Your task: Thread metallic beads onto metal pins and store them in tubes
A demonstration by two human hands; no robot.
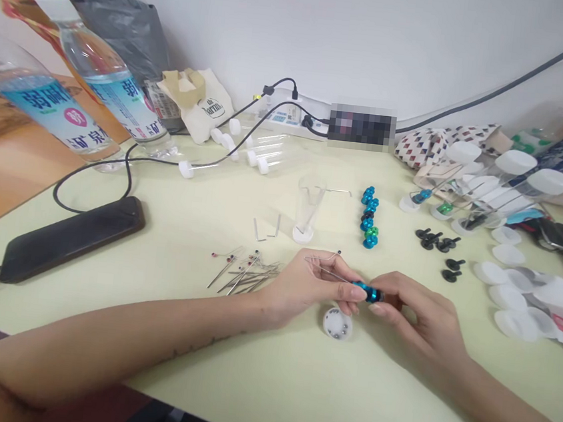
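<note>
My left hand (308, 284) is closed on a blue metallic part (367, 292) with a thin bent metal rod reaching back over the palm. At the part's dark right end, the fingertips of my right hand (416, 312) pinch it. Below my left fingers sits a small white cap (337, 324) holding tiny metal balls. Several metal pins (242, 274) lie left of my left hand. Beyond the hands stand a clear tube (309, 207) with a white base and a row of blue, green and black parts (369, 217).
Black knobs (437, 240) and white caps (508, 299) lie at the right, before upright capped tubes (510, 168). A power bank (74, 239) with a cable and water bottles (109, 79) occupy the left. Clear tubes (262, 152) lie at the back of the table (224, 373).
</note>
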